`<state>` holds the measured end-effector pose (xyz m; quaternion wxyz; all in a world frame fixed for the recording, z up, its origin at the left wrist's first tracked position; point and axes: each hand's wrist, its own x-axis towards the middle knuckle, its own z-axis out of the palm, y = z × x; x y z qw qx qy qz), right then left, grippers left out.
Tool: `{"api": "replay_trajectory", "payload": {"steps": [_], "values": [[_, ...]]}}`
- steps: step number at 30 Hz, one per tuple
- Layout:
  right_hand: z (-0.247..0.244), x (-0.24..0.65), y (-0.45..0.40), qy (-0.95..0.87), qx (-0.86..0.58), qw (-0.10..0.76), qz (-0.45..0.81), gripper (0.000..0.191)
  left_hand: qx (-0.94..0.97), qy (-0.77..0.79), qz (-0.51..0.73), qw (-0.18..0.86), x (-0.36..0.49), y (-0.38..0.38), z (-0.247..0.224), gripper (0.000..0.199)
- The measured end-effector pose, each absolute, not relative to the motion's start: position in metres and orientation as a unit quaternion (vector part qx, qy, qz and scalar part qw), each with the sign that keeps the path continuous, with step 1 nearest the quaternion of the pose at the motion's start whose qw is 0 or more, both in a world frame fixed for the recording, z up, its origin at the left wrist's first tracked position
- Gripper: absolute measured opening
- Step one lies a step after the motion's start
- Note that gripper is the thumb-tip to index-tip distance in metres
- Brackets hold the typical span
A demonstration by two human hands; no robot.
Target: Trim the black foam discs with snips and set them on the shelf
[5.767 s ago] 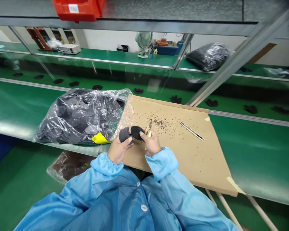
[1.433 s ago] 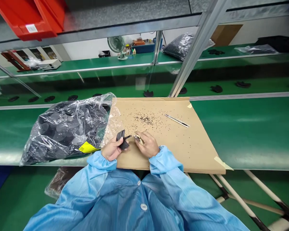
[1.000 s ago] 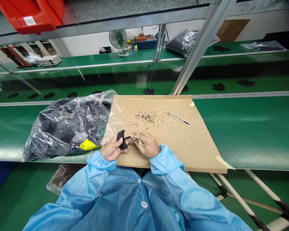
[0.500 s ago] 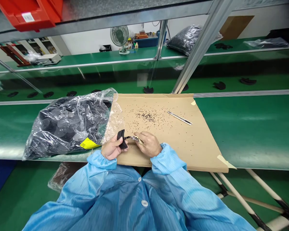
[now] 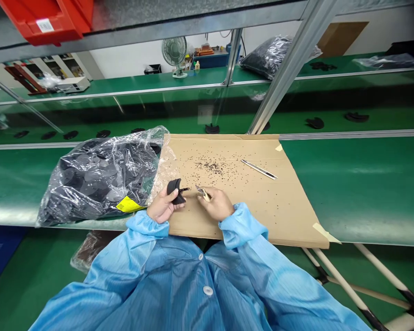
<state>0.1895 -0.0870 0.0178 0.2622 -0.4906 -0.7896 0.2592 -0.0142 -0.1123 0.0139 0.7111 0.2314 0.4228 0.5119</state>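
Pretty plain white wall (image 5: 120, 57) on the far side, long green workbench (image 5: 131, 82) in front, shelving unit (image 5: 83, 64) far left, green floor (image 5: 46, 264) near left too.

A moment ago the nippers (image 5: 204, 194) in the right hand (image 5: 219, 205) met the black stem (image 5: 185, 189) above the cardboard sheet (image 5: 251, 211); now they've pulled away toward the sheet's right side. The left hand (image 5: 160, 207) has nudged its black pieces (image 5: 173, 188) toward the sheet's far edge. Earlier the right hand pinched a black disc too; now just nippers.
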Motion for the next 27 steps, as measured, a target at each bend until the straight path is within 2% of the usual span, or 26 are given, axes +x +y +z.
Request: {"api": "replay_trajectory", "payload": {"steps": [4,13,18,27], "values": [[0.016,0.191,-0.083,-0.750,-0.541,0.260,0.277,0.010,0.207,0.443,0.545,0.681,-0.016,-0.105,0.011,0.040],[0.016,0.189,-0.083,-0.764,-0.559,0.213,0.242,0.008,0.164,0.413,0.551,0.706,-0.013,-0.104,0.010,0.038],[0.019,0.186,-0.084,-0.762,-0.596,0.148,0.205,0.013,0.081,0.425,0.547,0.716,-0.013,-0.099,0.010,0.019],[0.036,0.169,-0.101,-0.848,-0.468,0.151,0.199,0.017,0.064,0.353,0.519,0.776,-0.018,-0.103,0.013,0.015]]}}
